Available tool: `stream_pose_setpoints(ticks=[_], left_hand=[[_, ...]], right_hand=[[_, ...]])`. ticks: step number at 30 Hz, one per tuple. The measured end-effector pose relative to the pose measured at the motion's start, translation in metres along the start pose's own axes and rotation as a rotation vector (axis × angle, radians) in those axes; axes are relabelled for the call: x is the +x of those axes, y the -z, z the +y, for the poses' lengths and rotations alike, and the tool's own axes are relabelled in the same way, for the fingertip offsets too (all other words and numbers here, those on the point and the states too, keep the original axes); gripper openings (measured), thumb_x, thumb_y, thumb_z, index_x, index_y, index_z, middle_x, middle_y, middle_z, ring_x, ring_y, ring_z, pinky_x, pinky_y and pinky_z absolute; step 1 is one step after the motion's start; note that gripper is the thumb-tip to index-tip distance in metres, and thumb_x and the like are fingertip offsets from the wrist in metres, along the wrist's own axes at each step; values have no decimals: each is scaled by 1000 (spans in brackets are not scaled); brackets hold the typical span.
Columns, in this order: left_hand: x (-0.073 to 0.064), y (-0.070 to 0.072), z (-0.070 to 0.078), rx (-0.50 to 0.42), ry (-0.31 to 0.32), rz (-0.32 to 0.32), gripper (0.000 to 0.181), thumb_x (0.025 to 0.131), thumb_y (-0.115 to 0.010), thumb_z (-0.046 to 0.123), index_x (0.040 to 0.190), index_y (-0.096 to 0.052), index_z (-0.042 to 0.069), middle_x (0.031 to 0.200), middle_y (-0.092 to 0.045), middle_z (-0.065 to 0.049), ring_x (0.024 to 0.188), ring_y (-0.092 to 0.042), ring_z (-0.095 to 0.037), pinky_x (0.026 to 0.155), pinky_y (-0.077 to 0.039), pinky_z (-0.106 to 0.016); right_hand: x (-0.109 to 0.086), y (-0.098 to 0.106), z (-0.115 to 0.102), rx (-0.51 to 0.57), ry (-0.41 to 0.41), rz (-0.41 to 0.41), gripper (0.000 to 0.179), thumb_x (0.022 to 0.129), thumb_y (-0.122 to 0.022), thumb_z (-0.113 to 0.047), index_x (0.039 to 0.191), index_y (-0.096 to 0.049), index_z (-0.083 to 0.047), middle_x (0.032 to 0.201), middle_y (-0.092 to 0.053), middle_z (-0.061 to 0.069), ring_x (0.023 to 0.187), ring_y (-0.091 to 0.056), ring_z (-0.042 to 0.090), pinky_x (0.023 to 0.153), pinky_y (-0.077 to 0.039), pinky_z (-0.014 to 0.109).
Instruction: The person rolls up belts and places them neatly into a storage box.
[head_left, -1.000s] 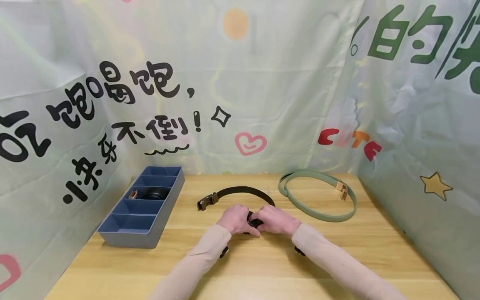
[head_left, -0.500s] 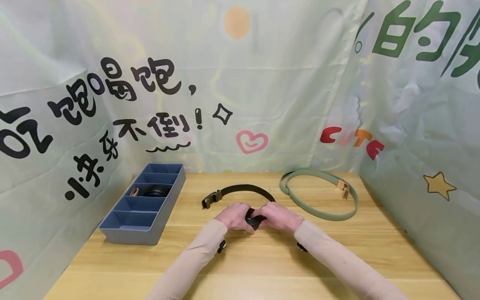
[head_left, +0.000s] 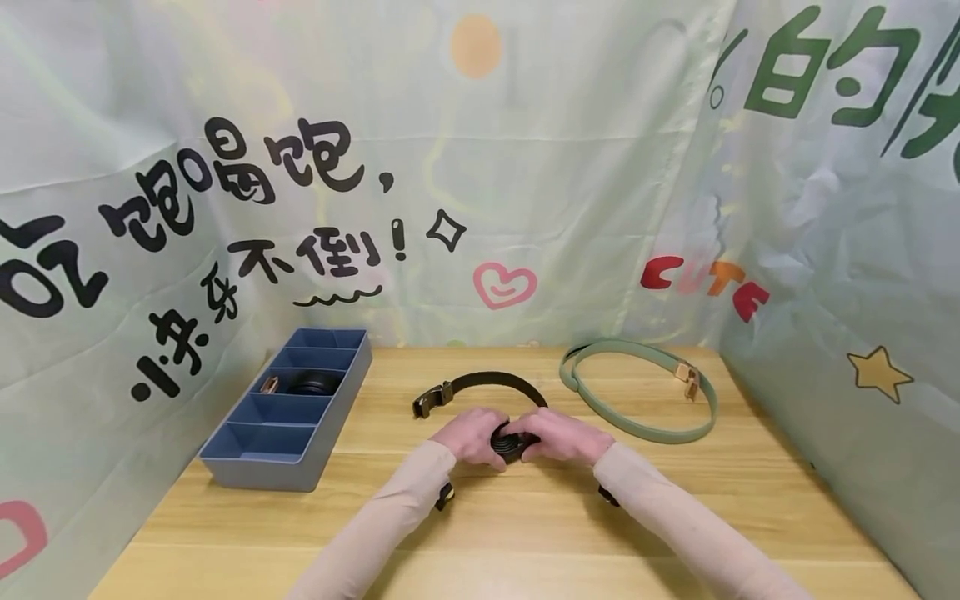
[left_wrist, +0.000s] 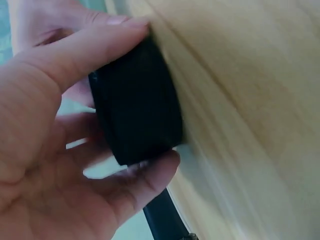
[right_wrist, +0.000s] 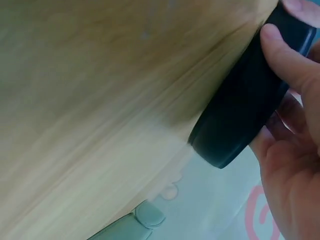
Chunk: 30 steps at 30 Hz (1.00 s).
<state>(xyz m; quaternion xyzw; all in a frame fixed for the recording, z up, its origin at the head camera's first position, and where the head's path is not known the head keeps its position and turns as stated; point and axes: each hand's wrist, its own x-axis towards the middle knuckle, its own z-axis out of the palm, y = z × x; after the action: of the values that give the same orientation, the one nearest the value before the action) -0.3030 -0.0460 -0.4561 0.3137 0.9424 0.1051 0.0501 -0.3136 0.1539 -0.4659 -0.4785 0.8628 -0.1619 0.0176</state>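
Note:
A black belt lies at the middle of the table, partly wound into a roll. Its loose strap curves behind the hands and ends in a dark metal buckle on the left. My left hand grips the roll from the left; in the left wrist view its thumb and fingers span the roll's outer face. From the other side my right hand holds the same roll, thumb on its outer strap in the right wrist view. The roll stands on edge, coils facing up.
A blue-grey divided tray stands at the left, with a coiled black belt and its rose-gold buckle in one compartment. At the back right lies a looped green belt with a rose-gold buckle. Printed cloth hangs around the table.
The black belt's buckle end has slid to the right, closer to the hands. The right hand has shifted slightly right, and more of the roll's coils show between the hands.

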Motion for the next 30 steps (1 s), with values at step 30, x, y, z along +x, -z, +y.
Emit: stream_pose_setpoints(ticks=[30], left_hand=[[0,-1,-4,-68,-46,-34,49,70,-87,37,106,-59,20,97,-63,7,87,-57,-9,78,-47,-25]], right_hand=[[-5,-1,0,-82,36,31,40,76,-81,-16,114,-69,-20,98,-71,-3,87,-63,5,78,-52,25]])
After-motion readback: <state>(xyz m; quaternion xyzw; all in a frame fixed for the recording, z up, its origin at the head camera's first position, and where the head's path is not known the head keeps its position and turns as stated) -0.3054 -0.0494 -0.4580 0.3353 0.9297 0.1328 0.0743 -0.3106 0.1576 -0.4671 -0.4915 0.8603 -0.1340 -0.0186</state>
